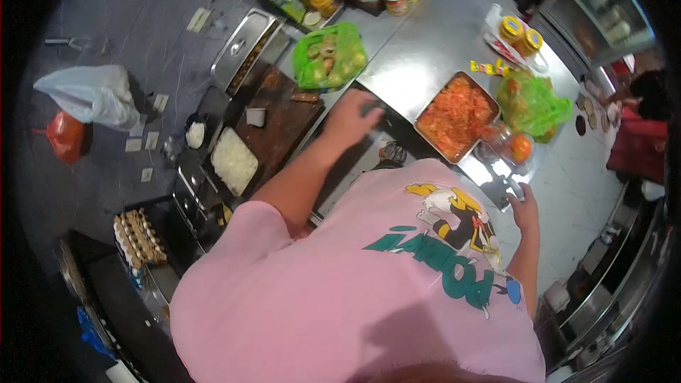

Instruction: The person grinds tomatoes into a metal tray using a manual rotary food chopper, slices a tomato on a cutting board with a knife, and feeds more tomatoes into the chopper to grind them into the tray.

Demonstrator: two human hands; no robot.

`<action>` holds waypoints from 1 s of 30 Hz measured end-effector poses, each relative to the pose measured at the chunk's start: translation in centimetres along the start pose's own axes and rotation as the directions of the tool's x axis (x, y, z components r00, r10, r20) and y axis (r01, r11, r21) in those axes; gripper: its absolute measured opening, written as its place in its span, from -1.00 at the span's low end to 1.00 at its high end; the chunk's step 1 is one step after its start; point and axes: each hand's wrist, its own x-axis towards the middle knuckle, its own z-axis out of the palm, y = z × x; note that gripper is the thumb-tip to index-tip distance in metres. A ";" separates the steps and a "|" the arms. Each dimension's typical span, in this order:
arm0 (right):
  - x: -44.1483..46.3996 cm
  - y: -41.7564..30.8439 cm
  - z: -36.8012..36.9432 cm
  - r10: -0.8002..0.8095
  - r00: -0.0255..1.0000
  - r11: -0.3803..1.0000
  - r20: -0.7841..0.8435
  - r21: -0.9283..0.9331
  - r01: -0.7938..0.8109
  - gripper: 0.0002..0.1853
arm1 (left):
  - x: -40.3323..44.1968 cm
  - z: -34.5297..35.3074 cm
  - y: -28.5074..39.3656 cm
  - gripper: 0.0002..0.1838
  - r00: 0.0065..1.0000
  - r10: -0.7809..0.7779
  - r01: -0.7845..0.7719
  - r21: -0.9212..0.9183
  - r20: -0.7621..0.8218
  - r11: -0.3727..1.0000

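Observation:
My left hand (349,122) reaches over the gap between the dark cutting board (284,124) and the steel table (408,64). Its fingers curl around a small dark object (370,107) whose kind I cannot make out. At the table's near right corner, my right hand (523,209) is closed on something dark and narrow, mostly hidden by the fingers. A rectangular tray (420,130) full of chopped orange-red tomato (457,117) lies between my hands. Beside it are a whole tomato (521,147) and a green plastic bag (543,110) of produce.
Chopped white onion (234,162) fills a container at the left. Another green bag (330,57) holds round vegetables. Cans (395,1) and yellow-lidded jars (511,28) stand farther back. Egg trays (138,237) are at the lower left. Another person (642,128) is at the far right.

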 end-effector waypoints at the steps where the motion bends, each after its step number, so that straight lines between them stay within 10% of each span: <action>1: 0.0 0.3 0.0 0.032 0.999 0.999 0.009 0.003 -0.032 -0.35 | -1.2 -2.5 -2.7 -0.58 0.989 -0.095 0.103 0.074 -0.111 0.992; 5: 1.6 2.9 0.6 -0.080 0.997 0.997 0.009 0.022 0.080 -0.38 | -4.7 -11.6 -15.7 -0.62 0.881 -0.284 0.410 0.311 -0.379 0.857; 11: 2.2 0.3 0.2 0.121 0.992 0.992 0.025 0.024 -0.122 -0.52 | -3.3 -17.7 -21.6 0.36 0.589 -0.732 0.795 0.406 -0.342 0.450; 21: 2.1 -0.1 0.9 0.267 0.963 0.964 0.023 -0.008 -0.267 -0.29 | -0.7 -19.1 -30.0 -0.33 0.704 -0.703 0.640 0.515 -0.097 0.570; 25: 2.9 1.6 1.9 0.183 0.978 0.974 -0.103 -0.115 -0.194 -0.11 | 1.0 -22.3 -24.4 -0.27 0.662 -0.724 0.636 0.364 0.196 0.680; 27: 1.7 -2.2 0.2 0.357 0.934 0.934 0.016 -0.044 -0.356 -0.11 | 1.0 -20.6 -31.6 -0.14 0.783 -0.597 0.620 -0.155 0.173 0.769; 30: 2.3 1.6 1.3 0.179 0.984 0.979 -0.009 -0.092 -0.179 -0.27 | 4.8 -18.2 -17.6 -0.12 0.855 -0.406 0.489 -0.241 0.322 0.839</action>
